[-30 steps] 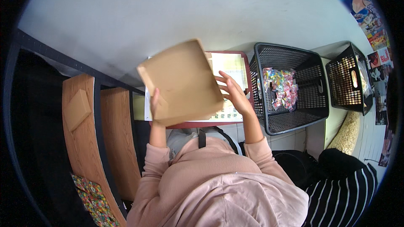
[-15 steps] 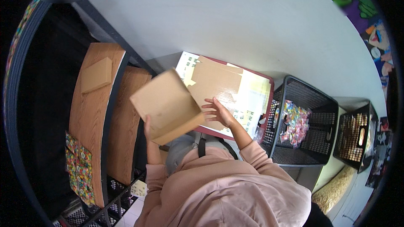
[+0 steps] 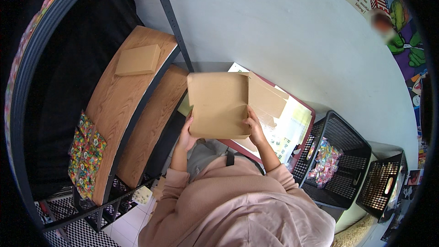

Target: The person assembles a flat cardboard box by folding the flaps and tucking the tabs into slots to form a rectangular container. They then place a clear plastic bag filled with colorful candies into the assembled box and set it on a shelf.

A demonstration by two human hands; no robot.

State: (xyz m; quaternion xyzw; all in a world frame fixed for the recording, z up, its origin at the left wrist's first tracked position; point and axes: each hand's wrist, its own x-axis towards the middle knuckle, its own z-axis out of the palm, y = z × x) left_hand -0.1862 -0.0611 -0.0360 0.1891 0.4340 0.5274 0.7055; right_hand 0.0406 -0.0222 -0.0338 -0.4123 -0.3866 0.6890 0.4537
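Note:
A shallow brown cardboard box [image 3: 219, 105] is held up in front of me, its inside facing me and showing nothing in it. My left hand [image 3: 186, 135] grips its lower left side. On the right side my right hand [image 3: 254, 127] has its fingers closed on the edge, thumb toward the inside. Behind the box lies a board with a dark red rim [image 3: 312, 118], covered with printed white sheets and a piece of flat brown cardboard [image 3: 267, 98]. The box hides part of that board.
On the wooden shelf [image 3: 114, 91] to the left lie another brown box [image 3: 137, 60] and bags of colourful sweets [image 3: 86, 158]. A black plastic basket [image 3: 350, 142] with wrapped sweets [image 3: 325, 162] stands at the right, beside a smaller black basket [image 3: 382, 187]. A metal post [image 3: 171, 18] rises behind the shelf.
The box has swung upright and moved right, its inside turned toward me. My right hand, apart from it before, has taken hold of its right edge. The view has turned left.

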